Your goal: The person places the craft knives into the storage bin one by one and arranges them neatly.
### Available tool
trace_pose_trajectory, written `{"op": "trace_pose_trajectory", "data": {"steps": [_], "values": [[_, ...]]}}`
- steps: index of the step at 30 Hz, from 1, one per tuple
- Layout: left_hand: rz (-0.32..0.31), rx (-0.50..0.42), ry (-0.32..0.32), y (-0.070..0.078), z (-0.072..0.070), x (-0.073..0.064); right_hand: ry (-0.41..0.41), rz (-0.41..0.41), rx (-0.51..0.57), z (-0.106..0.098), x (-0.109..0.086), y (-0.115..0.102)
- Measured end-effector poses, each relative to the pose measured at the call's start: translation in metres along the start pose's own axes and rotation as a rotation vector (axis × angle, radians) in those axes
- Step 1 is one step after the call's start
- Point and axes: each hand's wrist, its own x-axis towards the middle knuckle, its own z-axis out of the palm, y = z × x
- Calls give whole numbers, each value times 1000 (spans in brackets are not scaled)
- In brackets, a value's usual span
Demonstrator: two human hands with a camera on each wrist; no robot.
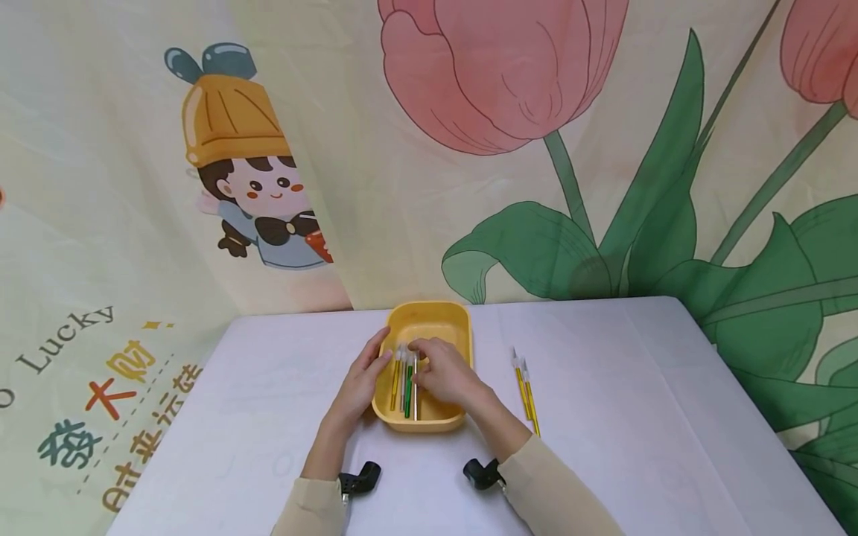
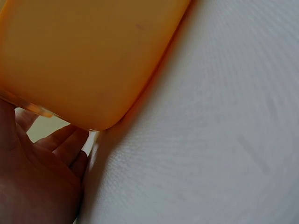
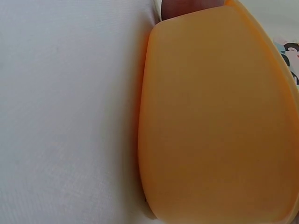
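Observation:
A yellow plastic tray [image 1: 429, 426] stands near the back of the table. Inside, toward its left, several slim pens with pale caps lie side by side; a green pen [image 1: 408, 394] and a yellow pen [image 1: 395, 383] are among them. My left hand [image 1: 358, 383] holds the tray's left side, thumb at the rim and fingers along the outside. My right hand [image 1: 445, 372] reaches in over the right rim, its fingers curled at a white pen [image 1: 415, 394] on the right of the row. Both wrist views mostly show the tray's outer wall [image 2: 93, 60] [image 3: 215, 116].
Right of the tray, yellow pens [image 1: 526, 391] with clear caps lie on the white-covered table [image 1: 637, 417]. A printed cloth [image 1: 375, 223] with tulips and a cartoon figure hangs behind the table's back edge. Black wrist cameras sit at both cuffs.

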Motion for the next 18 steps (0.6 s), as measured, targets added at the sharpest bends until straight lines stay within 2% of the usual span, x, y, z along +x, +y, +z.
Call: {"op": "trace_pose_trajectory", "data": {"steps": [6,18], "values": [[7,2,5,0,0,-1,-20,21,-58,3,7,2],[11,8,5,1,-1,0,-66,76,-70,11,18,9]]}}
